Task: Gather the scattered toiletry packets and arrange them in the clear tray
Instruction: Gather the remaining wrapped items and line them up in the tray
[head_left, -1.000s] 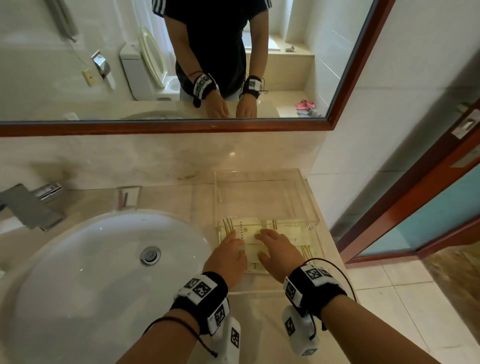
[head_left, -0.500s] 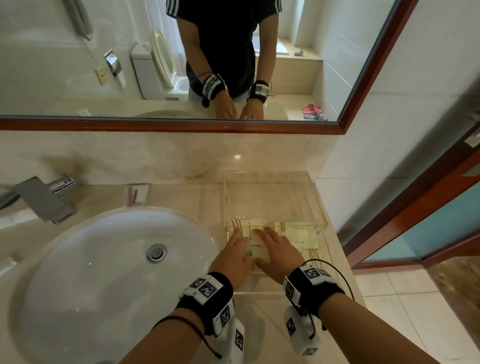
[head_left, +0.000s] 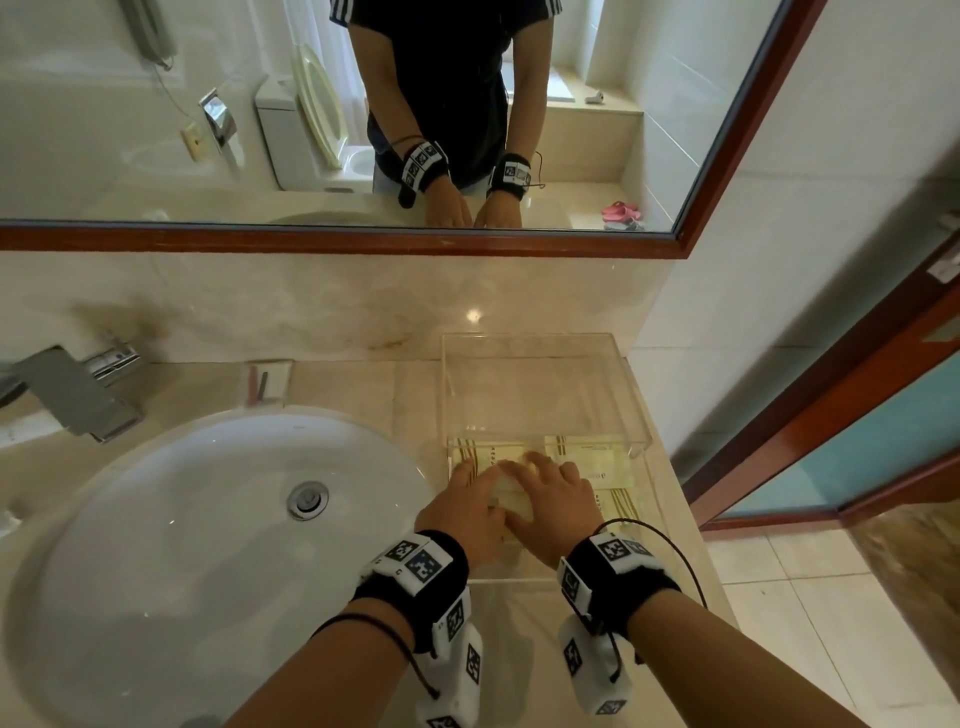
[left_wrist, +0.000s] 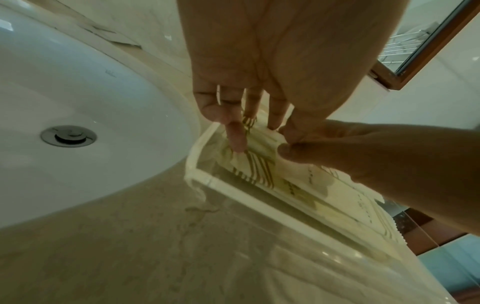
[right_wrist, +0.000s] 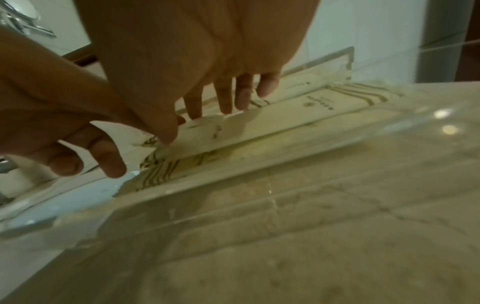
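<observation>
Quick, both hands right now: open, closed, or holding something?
Left hand: open, straight fingers pressing the toiletry packets in the clear tray.
Right hand: open, fingers spread flat on the same packets.

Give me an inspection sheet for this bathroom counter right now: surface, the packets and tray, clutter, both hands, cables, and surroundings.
Surface: beige marble counter, with a white sink set into it on the left.
Job's things: clear tray on the counter right of the sink; cream striped toiletry packets lie overlapping in its near half; far half bare.
Clutter: a small clear dish holding slim items behind the sink.
Grippers: left hand and right hand side by side in the tray, fingers resting on the packets.
Cables: thin black cable looping from the right wristband.
Surroundings: wood-framed mirror, faucet, doorway on the right.
</observation>
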